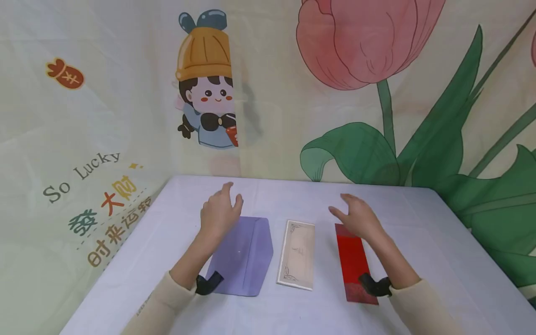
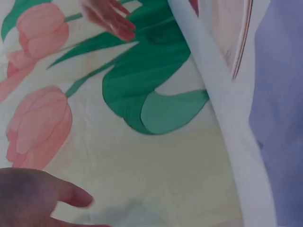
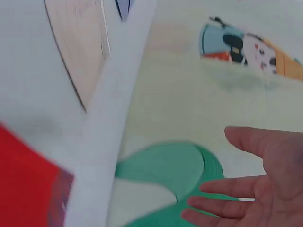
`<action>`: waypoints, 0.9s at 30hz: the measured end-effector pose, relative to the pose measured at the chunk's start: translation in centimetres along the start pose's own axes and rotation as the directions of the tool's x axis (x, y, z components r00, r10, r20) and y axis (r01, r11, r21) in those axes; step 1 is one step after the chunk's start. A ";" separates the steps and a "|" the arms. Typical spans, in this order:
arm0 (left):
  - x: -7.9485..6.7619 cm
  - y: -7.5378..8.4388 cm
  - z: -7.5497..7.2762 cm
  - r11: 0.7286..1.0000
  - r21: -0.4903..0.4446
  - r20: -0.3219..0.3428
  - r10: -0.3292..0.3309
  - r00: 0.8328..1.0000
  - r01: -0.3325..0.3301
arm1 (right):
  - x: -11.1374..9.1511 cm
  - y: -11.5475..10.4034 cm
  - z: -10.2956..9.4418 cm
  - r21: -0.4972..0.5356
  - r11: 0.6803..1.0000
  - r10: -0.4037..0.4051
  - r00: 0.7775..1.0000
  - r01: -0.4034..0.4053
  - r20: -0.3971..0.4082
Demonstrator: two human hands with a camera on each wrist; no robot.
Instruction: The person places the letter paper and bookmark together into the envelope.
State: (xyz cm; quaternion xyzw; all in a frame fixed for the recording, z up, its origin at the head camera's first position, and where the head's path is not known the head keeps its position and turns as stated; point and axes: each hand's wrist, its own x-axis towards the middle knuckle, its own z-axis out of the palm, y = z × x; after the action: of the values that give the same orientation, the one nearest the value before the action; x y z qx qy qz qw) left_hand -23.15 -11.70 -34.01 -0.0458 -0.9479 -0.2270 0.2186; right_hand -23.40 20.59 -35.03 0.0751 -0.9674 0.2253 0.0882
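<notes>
The person's left hand (image 1: 219,211) was raised near the far end of the purple envelope (image 1: 240,256), thumb apart from the fingers, holding nothing. The right hand (image 1: 356,214) reached over the far end of the red packet (image 1: 356,265); its thumb stood wide of its fingers, which were extended and spread, also with nothing in them. Each wrist wore a black strap (image 1: 209,283) just beyond a pale sleeve (image 1: 159,307).

Between the arms lay a cream slab (image 1: 298,253) with a silvery edge and corner scrollwork, apart from both neighbours. Judging by this layout, handling had not begun: all three pieces lay flat, side by side and separate, none lifted or put inside another, so any work with them seemed left to do.

The purple envelope's tapered flap pointed right, its crease running near to far; the left arm hid part of it, so its long axis was uncertain. The slab's long axis ran almost straight away from the person. The red packet's also ran away, its far end leaning left.

Beneath was a white table (image 1: 289,197); behind it hung a cloth backdrop (image 1: 268,93) printed with a large pink tulip (image 1: 368,42).
</notes>
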 end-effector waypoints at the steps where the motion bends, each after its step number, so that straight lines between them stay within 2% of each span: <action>1: -0.8 -0.1 0.2 1.000 0.007 0.013 0.000 1.000 0.000 | -0.4 -0.7 0.7 0.037 0.999 0.019 1.000 -0.020 0.007; 4: -2.9 -0.6 1.3 0.999 0.034 0.117 0.007 0.993 -0.011 | -1.6 -2.8 3.1 0.143 0.988 0.057 0.997 -0.063 0.048; 6: -4.1 -1.2 2.2 0.998 0.052 0.200 0.008 0.980 -0.019 | -2.4 -4.3 4.7 0.201 0.977 0.051 0.996 -0.065 0.072; 10: -6.1 -2.4 4.1 0.996 0.084 0.386 -0.026 0.922 -0.007 | -3.8 -6.9 8.0 0.312 0.950 -0.045 0.994 0.012 0.098; 12: -6.9 -3.1 5.1 0.994 0.105 0.449 -0.043 0.893 -0.004 | -4.3 -7.8 9.7 0.333 0.938 -0.137 0.985 0.096 0.101; 13: -7.3 -3.4 5.5 0.993 0.115 0.464 -0.035 0.885 -0.021 | -4.4 -8.1 10.6 0.326 0.934 -0.187 0.977 0.143 0.105; 16: -8.1 -4.5 6.7 0.985 0.131 0.460 0.036 0.887 -0.108 | -4.8 -8.7 12.9 0.246 0.932 -0.308 0.941 0.267 0.142; 19: -8.5 -5.7 8.1 0.968 0.145 0.418 0.130 0.899 -0.207 | -5.2 -8.7 14.7 0.101 0.935 -0.354 0.910 0.339 0.215; 23: -9.0 -6.9 9.6 0.949 0.139 0.331 0.224 0.917 -0.282 | -5.9 -8.5 15.8 -0.015 0.935 -0.336 0.900 0.354 0.278; 27: -9.4 -7.5 10.2 0.950 0.126 0.262 0.246 0.933 -0.285 | -6.3 -8.6 16.0 -0.023 0.929 -0.350 0.898 0.369 0.268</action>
State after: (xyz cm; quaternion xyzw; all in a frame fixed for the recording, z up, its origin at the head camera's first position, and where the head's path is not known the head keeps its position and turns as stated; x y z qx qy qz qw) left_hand -20.06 -13.66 -49.32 -0.1833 -0.9678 -0.1101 0.1327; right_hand -17.86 6.40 -46.81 0.2779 -0.9475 0.1580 0.0039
